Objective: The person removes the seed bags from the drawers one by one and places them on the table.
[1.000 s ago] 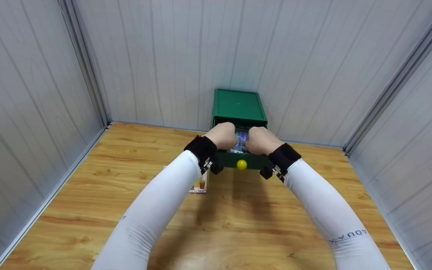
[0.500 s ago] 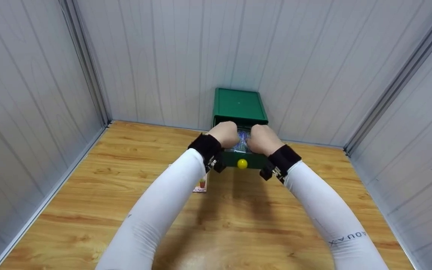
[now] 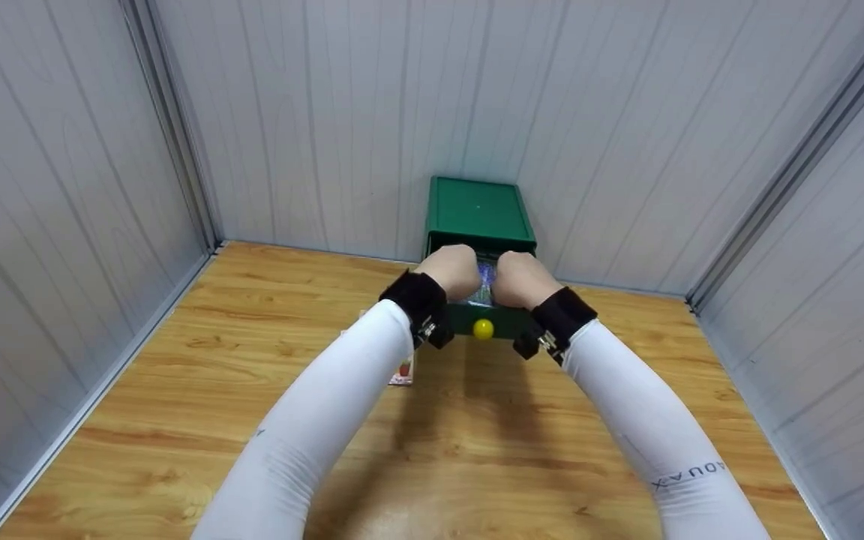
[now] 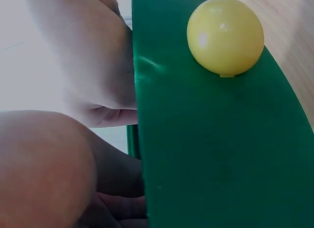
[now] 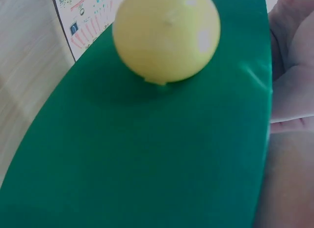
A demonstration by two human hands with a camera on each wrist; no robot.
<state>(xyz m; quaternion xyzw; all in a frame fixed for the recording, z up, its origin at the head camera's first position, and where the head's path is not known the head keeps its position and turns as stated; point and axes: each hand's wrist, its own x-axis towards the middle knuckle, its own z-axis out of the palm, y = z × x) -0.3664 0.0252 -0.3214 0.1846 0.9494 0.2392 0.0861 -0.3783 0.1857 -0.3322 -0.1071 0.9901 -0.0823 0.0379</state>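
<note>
A green drawer box (image 3: 481,210) stands against the back wall with its drawer pulled out. A round yellow knob (image 3: 483,328) sits on the green drawer front (image 3: 511,322). My left hand (image 3: 453,270) and right hand (image 3: 520,279) both reach down into the drawer, backs up and close together. Between them shows a shiny purple-blue patterned item (image 3: 486,285), whose kind I cannot make out. In the left wrist view, the drawer front (image 4: 206,154) covers most fingertips of both hands. Whether the fingers grip the item is hidden.
Left of the drawer, a printed picture card (image 3: 402,373) lies on the wooden tabletop (image 3: 252,337), partly under my left forearm. White panel walls (image 3: 312,127) rise behind the box and on both sides.
My left hand has shifted slightly right, towards my right hand. Less of the purple-blue item shows between them. The drawer has stayed out.
</note>
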